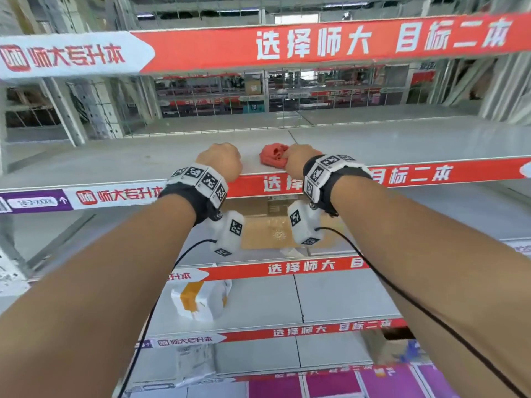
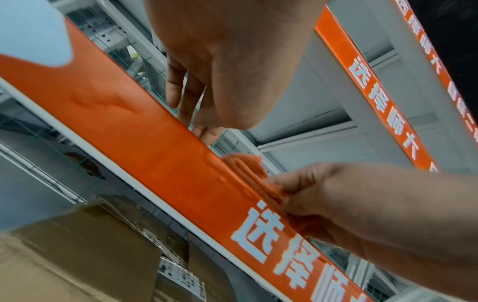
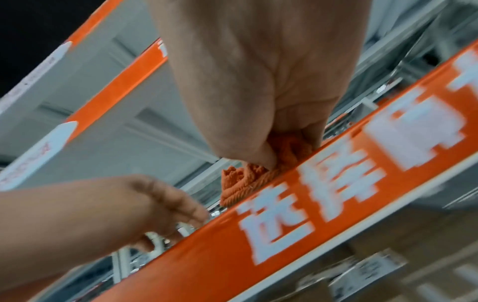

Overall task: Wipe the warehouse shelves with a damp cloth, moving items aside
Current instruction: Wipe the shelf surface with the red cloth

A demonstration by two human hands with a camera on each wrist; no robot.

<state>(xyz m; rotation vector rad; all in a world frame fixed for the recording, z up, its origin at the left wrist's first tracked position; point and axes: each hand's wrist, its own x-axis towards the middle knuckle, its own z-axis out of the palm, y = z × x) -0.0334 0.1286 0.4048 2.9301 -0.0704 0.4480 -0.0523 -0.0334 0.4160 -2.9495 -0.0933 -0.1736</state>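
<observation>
Head view, L→R. Far left of frame: grey metal upright (image 1: 61,110) of the rack. Centre-left: left hand (image 1: 219,160) at the front lip of the grey shelf (image 1: 115,159), back of hand toward the camera. In the left-wrist view its fingers (image 2: 178,87) hang fairly straight and relaxed above the shelf edge, w/ nothing held. Wrist carries a white tag-marked band (image 1: 201,179) w/ a black cable trailing down.

Centre: red cloth (image 1: 273,155), bunched, lying on the shelf surface just behind the front lip, just beside and apart from the left hand. Right hand (image 1: 298,160) touches the cloth's right side; in the right-wrist view the thumb and fingers (image 3: 261,151) are curled round a wad of the cloth (image 3: 245,181), pinching it against the shelf edge. Second tag-marked band (image 1: 330,173) on this wrist.

Front lip of the shelf bears a red strip (image 1: 416,173) w/ white characters, running to the right edge of frame; a like banner (image 1: 316,44) spans the tier above.

Lower tiers: a brown carton (image 1: 267,231) shows between the two forearms at mid-frame; a white-and-orange bag (image 1: 201,300) sits lower centre-left; purple boxes (image 1: 373,383) at bottom right.
</observation>
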